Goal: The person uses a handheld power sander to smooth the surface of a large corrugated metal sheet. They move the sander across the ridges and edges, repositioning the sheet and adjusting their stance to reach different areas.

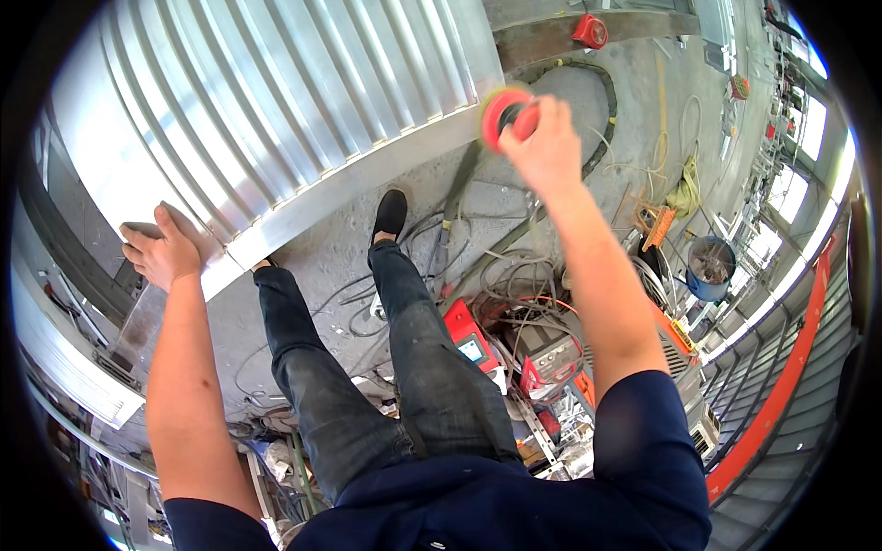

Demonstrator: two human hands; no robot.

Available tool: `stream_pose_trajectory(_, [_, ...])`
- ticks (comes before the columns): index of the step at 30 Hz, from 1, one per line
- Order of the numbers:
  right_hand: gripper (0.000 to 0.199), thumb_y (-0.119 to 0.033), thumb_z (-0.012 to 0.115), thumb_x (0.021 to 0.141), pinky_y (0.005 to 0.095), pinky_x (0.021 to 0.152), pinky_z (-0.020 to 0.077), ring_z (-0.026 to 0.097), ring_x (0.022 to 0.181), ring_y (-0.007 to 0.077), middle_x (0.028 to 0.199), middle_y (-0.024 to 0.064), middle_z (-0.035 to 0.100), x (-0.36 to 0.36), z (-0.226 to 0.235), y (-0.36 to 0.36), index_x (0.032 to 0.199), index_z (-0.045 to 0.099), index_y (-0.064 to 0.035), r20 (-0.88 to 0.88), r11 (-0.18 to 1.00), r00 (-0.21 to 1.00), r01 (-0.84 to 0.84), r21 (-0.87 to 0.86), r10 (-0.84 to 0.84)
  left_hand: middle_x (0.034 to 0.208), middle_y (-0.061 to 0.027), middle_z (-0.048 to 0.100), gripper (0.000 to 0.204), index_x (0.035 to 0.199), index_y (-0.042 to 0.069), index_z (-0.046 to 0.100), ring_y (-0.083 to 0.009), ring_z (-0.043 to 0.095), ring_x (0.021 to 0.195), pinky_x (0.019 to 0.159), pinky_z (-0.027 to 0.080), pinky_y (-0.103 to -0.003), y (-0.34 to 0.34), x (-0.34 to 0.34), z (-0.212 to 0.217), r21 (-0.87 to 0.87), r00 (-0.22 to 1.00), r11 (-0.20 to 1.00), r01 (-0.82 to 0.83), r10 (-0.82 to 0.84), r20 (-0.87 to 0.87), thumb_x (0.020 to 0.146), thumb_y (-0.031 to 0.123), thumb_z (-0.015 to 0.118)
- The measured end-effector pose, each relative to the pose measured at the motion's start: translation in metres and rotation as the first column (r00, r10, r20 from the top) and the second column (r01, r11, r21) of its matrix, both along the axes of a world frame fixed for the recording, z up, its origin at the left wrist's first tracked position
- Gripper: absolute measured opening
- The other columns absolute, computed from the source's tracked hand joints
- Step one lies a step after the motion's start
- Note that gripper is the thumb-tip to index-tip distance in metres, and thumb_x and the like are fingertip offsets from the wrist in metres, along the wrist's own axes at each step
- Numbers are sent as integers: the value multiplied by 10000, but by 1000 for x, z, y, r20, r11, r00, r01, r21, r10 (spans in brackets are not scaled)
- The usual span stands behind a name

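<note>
A large ribbed silver metal panel fills the upper left, with a flat edge strip running along its near side. My left hand lies on the panel's near left corner, thumb and fingers spread, holding nothing. My right hand is wrapped round a red round tool with a black middle, which looks like a small sander. A yellowish rim shows on the tool's far side. It is at the panel's near right corner; whether it touches the metal I cannot tell. My fingers hide part of its body.
A red tape measure sits on a beam beyond the panel. Hoses and cables tangle across the floor by my feet. Red-fronted machines stand right of my legs, with a blue bucket farther right and an orange brush-like thing.
</note>
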State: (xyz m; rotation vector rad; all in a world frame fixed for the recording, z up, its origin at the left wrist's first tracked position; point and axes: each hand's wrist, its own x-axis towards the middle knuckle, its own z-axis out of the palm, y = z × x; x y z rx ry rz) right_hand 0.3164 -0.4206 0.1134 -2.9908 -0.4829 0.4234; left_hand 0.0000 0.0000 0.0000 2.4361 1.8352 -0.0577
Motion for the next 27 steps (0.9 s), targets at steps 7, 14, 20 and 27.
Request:
stream_pose_trajectory(7, [508, -250, 749, 763, 527, 836, 552, 637, 958, 463, 1136, 222, 553, -39, 11, 8, 1153, 502, -39, -118, 994, 987, 110, 21, -107, 1592, -280, 267, 951, 1596, 119, 247, -478, 323, 1434, 1172, 294, -535, -2, 0, -1, 38, 1000, 999, 9, -9, 4, 928, 778, 399])
stream_pose_trajectory(14, [533, -269, 751, 768, 505, 853, 559, 653, 969, 462, 1161, 244, 539, -34, 13, 4, 1149, 497, 4, -177, 993, 977, 121, -13, -122, 1610, -274, 231, 928, 1605, 138, 219, -482, 312, 1439, 1175, 291, -542, 2, -5, -9, 35, 1000, 999, -1, 2, -11, 939, 762, 389])
stream_pose_trajectory(20, [535, -245, 752, 765, 512, 829, 560, 647, 982, 467, 1143, 245, 548, -33, 19, 13, 1162, 489, -1, -236, 980, 952, 197, -12, -194, 1613, -253, 231, 927, 1603, 131, 225, -483, 319, 1431, 1173, 297, -544, 3, -8, -9, 20, 1000, 1000, 14, -14, 9, 940, 758, 392])
stream_pose_trajectory(27, [540, -275, 802, 749, 473, 788, 574, 662, 922, 421, 1091, 221, 529, -28, 16, 13, 1088, 487, 3, -238, 975, 949, 218, 28, -206, 1602, -221, 274, 924, 1598, 114, 232, -441, 288, 1451, 1187, 265, -533, 7, -17, -12, 22, 997, 999, 47, -48, 57, 942, 740, 413])
